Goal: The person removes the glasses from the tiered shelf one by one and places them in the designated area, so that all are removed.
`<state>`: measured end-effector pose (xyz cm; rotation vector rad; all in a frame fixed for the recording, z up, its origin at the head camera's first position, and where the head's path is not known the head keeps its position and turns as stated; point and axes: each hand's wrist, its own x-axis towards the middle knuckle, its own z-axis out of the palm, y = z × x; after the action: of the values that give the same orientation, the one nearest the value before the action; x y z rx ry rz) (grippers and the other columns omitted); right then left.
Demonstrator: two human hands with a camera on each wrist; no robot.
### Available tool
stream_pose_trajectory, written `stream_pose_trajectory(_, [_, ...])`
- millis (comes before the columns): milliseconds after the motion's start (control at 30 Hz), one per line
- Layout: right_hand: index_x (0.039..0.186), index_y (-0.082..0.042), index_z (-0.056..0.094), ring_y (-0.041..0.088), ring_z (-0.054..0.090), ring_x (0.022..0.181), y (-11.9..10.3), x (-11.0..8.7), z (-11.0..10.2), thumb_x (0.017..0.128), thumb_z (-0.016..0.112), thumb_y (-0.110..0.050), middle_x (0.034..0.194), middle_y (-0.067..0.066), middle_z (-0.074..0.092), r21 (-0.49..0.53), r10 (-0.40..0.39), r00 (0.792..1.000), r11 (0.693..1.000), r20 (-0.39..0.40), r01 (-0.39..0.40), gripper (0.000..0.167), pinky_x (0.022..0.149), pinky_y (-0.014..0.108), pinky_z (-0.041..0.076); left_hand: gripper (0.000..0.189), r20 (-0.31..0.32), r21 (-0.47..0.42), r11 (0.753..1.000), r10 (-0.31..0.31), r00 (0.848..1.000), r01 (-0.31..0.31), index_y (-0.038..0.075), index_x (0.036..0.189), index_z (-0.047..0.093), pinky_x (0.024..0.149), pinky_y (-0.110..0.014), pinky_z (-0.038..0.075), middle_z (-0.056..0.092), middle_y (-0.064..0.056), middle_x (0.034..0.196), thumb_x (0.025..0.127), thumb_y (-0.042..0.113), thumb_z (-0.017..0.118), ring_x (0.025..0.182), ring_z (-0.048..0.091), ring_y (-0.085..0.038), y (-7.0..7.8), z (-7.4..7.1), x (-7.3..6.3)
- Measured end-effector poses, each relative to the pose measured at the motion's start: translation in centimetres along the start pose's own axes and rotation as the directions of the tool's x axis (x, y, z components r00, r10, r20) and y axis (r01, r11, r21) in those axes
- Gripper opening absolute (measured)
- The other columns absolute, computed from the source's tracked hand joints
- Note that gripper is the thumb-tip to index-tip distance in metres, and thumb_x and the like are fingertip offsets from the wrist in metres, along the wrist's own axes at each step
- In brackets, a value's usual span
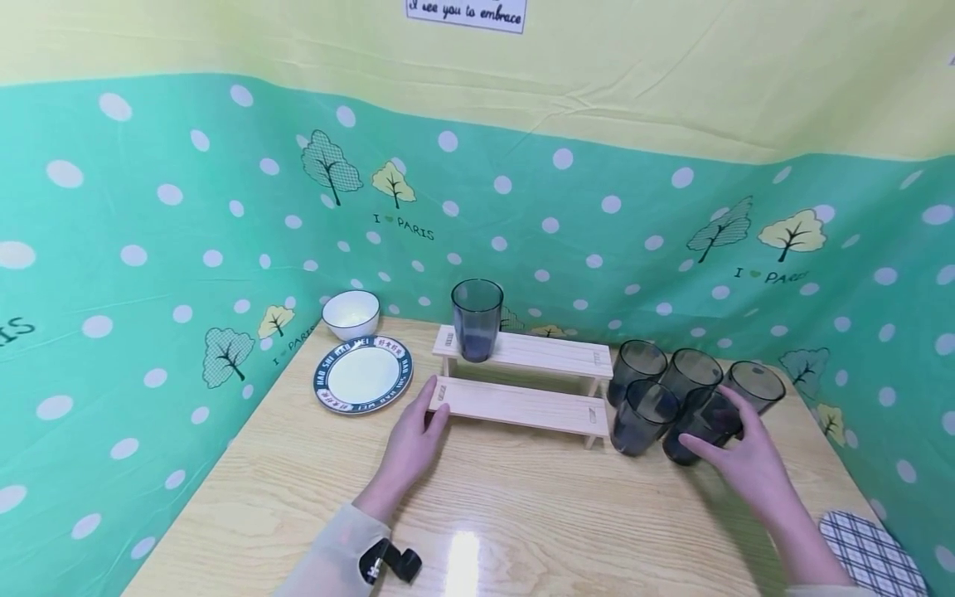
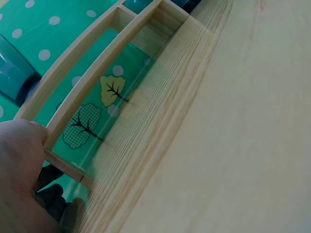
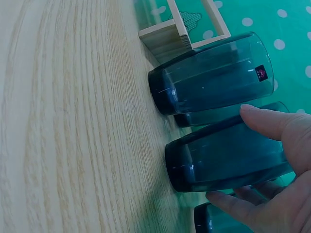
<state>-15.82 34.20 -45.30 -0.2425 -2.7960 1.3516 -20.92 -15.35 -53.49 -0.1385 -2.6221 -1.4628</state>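
Observation:
A two-step wooden shelf stands on the table, and one dark tinted glass is upright on its upper step. My left hand grips the left end of the lower step; its fingers curl beside the shelf's end in the left wrist view. On the right, my right hand holds a dark glass between thumb and fingers, its base close to the tabletop. Several matching glasses crowd around that one, including a front-left glass near the shelf's right end.
A white bowl stands at the back left, behind a blue-rimmed plate. A checked round mat lies at the right front edge. Patterned green cloth hangs behind and beside the wooden table.

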Motion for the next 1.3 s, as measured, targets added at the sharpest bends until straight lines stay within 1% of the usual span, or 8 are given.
stream_pose_trajectory(300, [0.179, -0.017, -0.002, 0.068, 0.002, 0.158, 0.0, -0.1, -0.2, 0.098, 0.086, -0.046, 0.180, 0.032, -0.008, -0.005, -0.039, 0.999, 0.999, 0.010, 0.039, 0.124, 0.113, 0.092, 0.020, 0.067, 0.000, 0.005, 1.000, 0.008, 1.000, -0.008, 0.009, 0.175, 0.030, 0.132, -0.057, 0.030, 0.040, -0.020, 0.173, 0.117, 0.032, 0.056, 0.159, 0.039, -0.041, 0.0, -0.1, -0.1])
stream_pose_trajectory(500, [0.179, -0.012, 0.005, 0.069, 0.024, 0.152, -1.2, -0.5, -1.0, 0.099, 0.088, -0.035, 0.172, 0.043, 0.018, -0.013, -0.162, 0.985, 0.987, -0.066, 0.162, 0.117, 0.115, 0.088, 0.025, 0.067, -0.001, 0.008, 1.000, 0.009, 1.000, -0.009, 0.010, 0.175, 0.030, 0.132, -0.056, 0.030, 0.041, -0.020, 0.173, 0.117, 0.032, 0.056, 0.159, 0.040, -0.040, -0.1, 0.0, -0.1])
stream_pose_trajectory(600, [0.179, -0.013, 0.008, 0.066, 0.027, 0.153, -2.5, -0.7, -1.5, 0.099, 0.087, -0.035, 0.170, 0.041, 0.025, -0.020, -0.199, 0.974, 0.980, -0.105, 0.198, 0.115, 0.118, 0.085, 0.024, 0.067, -0.002, 0.009, 1.000, 0.009, 1.000, -0.009, 0.010, 0.175, 0.030, 0.132, -0.056, 0.031, 0.041, -0.019, 0.173, 0.117, 0.032, 0.056, 0.159, 0.040, -0.040, -0.1, 0.0, -0.1])
stream_pose_trajectory(733, [0.180, -0.022, 0.011, 0.062, 0.027, 0.155, -4.8, -1.1, -1.8, 0.099, 0.087, -0.039, 0.173, 0.034, 0.027, -0.041, -0.222, 0.964, 0.975, -0.147, 0.219, 0.112, 0.116, 0.087, 0.025, 0.067, -0.002, 0.009, 1.000, 0.009, 1.000, -0.009, 0.010, 0.175, 0.030, 0.131, -0.056, 0.031, 0.041, -0.020, 0.173, 0.117, 0.032, 0.056, 0.158, 0.040, -0.040, -0.1, 0.0, -0.1])
stream_pose_trajectory(833, [0.179, -0.027, 0.014, 0.059, 0.028, 0.156, -6.7, -1.4, -1.6, 0.098, 0.088, -0.039, 0.173, 0.030, 0.031, -0.036, -0.240, 0.956, 0.971, -0.167, 0.237, 0.110, 0.117, 0.086, 0.025, 0.067, -0.001, 0.008, 1.000, 0.006, 1.000, -0.006, 0.011, 0.175, 0.030, 0.131, -0.056, 0.031, 0.041, -0.019, 0.173, 0.117, 0.033, 0.056, 0.158, 0.040, -0.040, 0.0, 0.0, -0.1])
stream_pose_trajectory(900, [0.179, -0.029, 0.016, 0.056, 0.030, 0.156, -8.0, -1.5, -1.2, 0.098, 0.088, -0.037, 0.172, 0.027, 0.033, -0.026, -0.261, 0.950, 0.965, -0.173, 0.261, 0.109, 0.121, 0.082, 0.025, 0.067, 0.000, 0.007, 1.000, 0.005, 1.000, -0.005, 0.011, 0.175, 0.030, 0.131, -0.057, 0.031, 0.040, -0.019, 0.173, 0.117, 0.033, 0.056, 0.159, 0.040, -0.040, 0.0, -0.1, -0.1])
stream_pose_trajectory(1067, [0.178, -0.026, 0.021, 0.052, 0.033, 0.157, -11.0, -1.6, 0.2, 0.097, 0.089, -0.034, 0.171, 0.025, 0.034, -0.013, -0.331, 0.930, 0.943, -0.157, 0.333, 0.106, 0.128, 0.070, 0.026, 0.067, -0.003, 0.006, 1.000, 0.012, 1.000, -0.012, 0.010, 0.175, 0.030, 0.131, -0.057, 0.031, 0.041, -0.020, 0.173, 0.117, 0.032, 0.056, 0.159, 0.040, -0.040, 0.0, -0.1, -0.1])
stream_pose_trajectory(1300, [0.177, -0.030, 0.025, 0.048, 0.034, 0.157, -14.3, -0.9, 2.6, 0.096, 0.091, -0.027, 0.171, 0.022, 0.037, 0.032, -0.408, 0.907, 0.910, -0.106, 0.413, 0.105, 0.128, 0.069, 0.029, 0.067, -0.018, 0.012, 0.999, 0.036, 0.999, -0.036, 0.007, 0.174, 0.031, 0.131, -0.058, 0.032, 0.042, -0.022, 0.171, 0.117, 0.031, 0.057, 0.157, 0.041, -0.042, 0.0, 0.0, -0.2])
